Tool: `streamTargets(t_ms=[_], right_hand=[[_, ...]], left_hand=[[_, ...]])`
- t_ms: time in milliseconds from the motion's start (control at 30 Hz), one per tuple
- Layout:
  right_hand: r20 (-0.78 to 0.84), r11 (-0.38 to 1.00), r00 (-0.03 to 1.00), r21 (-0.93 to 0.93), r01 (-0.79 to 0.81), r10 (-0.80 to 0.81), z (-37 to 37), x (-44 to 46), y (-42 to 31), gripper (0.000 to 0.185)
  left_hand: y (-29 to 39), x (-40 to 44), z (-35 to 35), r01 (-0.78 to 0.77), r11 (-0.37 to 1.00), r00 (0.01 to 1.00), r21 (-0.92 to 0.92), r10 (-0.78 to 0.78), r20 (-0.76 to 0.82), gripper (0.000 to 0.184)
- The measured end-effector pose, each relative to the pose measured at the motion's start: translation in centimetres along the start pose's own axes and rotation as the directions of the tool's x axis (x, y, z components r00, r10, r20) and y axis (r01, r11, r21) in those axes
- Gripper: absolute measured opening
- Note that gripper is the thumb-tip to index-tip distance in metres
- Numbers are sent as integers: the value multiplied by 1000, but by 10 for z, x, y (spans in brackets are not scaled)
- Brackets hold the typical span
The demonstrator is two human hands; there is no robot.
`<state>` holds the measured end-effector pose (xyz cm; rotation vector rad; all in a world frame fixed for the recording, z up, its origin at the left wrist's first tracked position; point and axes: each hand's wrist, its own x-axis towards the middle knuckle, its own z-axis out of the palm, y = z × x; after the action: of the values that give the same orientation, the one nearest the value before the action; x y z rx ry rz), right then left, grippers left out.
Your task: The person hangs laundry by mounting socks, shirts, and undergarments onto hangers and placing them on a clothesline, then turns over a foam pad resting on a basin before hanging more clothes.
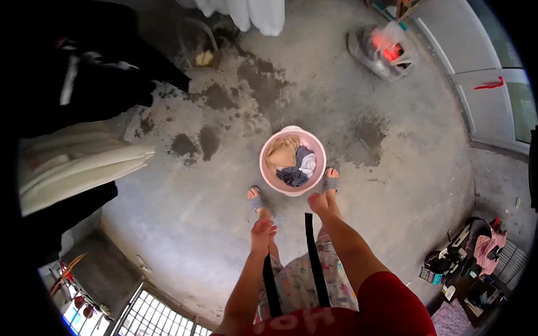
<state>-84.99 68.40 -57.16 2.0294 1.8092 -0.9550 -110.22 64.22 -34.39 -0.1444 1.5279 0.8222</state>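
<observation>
On the floor between and just ahead of the feet sits a round pink basin (pixel 265 175). Inside it lie a tan cloth (pixel 282 152), a dark grey cloth (pixel 292 176) and a white cloth (pixel 307 164). My left hand (pixel 261 231) hangs above the left leg, short of the basin, with a few fingers slightly apart and nothing in it. Closer to the basin's near right rim is my right hand (pixel 318 203), seen from its back; its fingers are mostly hidden. Neither hand appears to touch the basin.
Dark garments (pixel 106 73) and a cream cloth (pixel 84 162) hang at the left, white cloth (pixel 246 12) at the top. Wet patches (pixel 263 78) mark the concrete floor. A plastic bag (pixel 386 50) stands far right, near a door (pixel 482 101). A cluttered table (pixel 468 302) is at lower right.
</observation>
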Motion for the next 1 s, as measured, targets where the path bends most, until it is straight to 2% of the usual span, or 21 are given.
streamTargets(t_ms=[33, 100, 167, 233, 300, 367, 433, 500, 533, 600, 633, 700, 733, 800, 833, 867, 933, 967, 1000], right_hand=[[29, 1000, 1000, 0, -11, 11, 1, 11, -5, 19], [55, 1000, 998, -8, -9, 10, -30, 37, -24, 18], [180, 973, 969, 132, -192, 167, -15, 70, -24, 17], [260, 993, 964, 87, -76, 51, 9, 106, -16, 18], [-33, 980, 990, 142, 140, -137, 33, 137, -20, 17], [26, 972, 997, 226, 69, -77, 21, 164, -54, 27], [26, 977, 979, 85, 198, -200, 26, 199, -78, 42], [-72, 967, 965, 13, 255, -253, 39, 221, -101, 59], [-61, 966, 965, 21, 257, -256, 37, 222, -113, 59], [129, 948, 978, -252, 193, -164, 31, 226, -133, 61], [133, 949, 978, -251, 193, -163, 40, 231, -130, 61], [199, 954, 959, -180, 239, -203, 55, 237, -116, 46], [194, 951, 959, -191, 242, -205, 51, 234, -111, 46], [220, 923, 897, 56, 381, -384, 35, 217, -99, 29], [55, 887, 887, 90, 453, -458, 15, 191, -103, 22], [55, 868, 871, 126, 479, -489, 0, 171, -104, 21], [-151, 705, 722, 155, 692, -675, -16, 124, -93, 23], [-139, 701, 721, 169, 693, -679, -45, 94, -103, 25], [-14, 727, 742, 190, 660, -670, -65, 69, -103, 29]], left_hand=[[-15, 17, 7, 26, 1000, 1000, 6, -26, -16, 23], [-53, 50, 22, 151, 964, 987, -218, -159, -16, 25], [-57, 66, 49, 206, 963, 975, -176, -217, -45, 26], [-71, 88, 65, 199, 968, 979, -155, -202, -5, 28], [-86, 118, 75, 203, 960, 978, -195, -210, -13, 27], [-82, 138, 85, 138, 963, 986, -232, -156, -63, 25], [-93, 152, 84, 125, 964, 986, -236, -147, -80, 26], [-104, 159, 79, 245, 930, 956, -275, -279, -94, 28], [-104, 160, 78, 246, 929, 953, -276, -284, -108, 28], [-96, 160, 77, 235, 933, 958, -274, -269, -97, 29], [-96, 162, 74, 236, 933, 957, -273, -272, -100, 29], [-95, 165, 72, 219, 925, 962, -310, -258, -90, 29], [-93, 166, 72, 218, 923, 963, -319, -255, -81, 29], [-88, 172, 70, 269, 887, 955, -375, -297, -18, 35], [-86, 173, 70, 265, 886, 958, -381, -287, -2, 35], [-86, 174, 71, 287, 840, 950, -461, -311, 25, 38], [-79, 174, 72, 383, 716, 910, -584, -401, 106, 51], [-75, 171, 71, 383, 715, 912, -585, -392, 118, 51], [-69, 168, 69, 395, 682, 915, -615, -351, 198, 54]])
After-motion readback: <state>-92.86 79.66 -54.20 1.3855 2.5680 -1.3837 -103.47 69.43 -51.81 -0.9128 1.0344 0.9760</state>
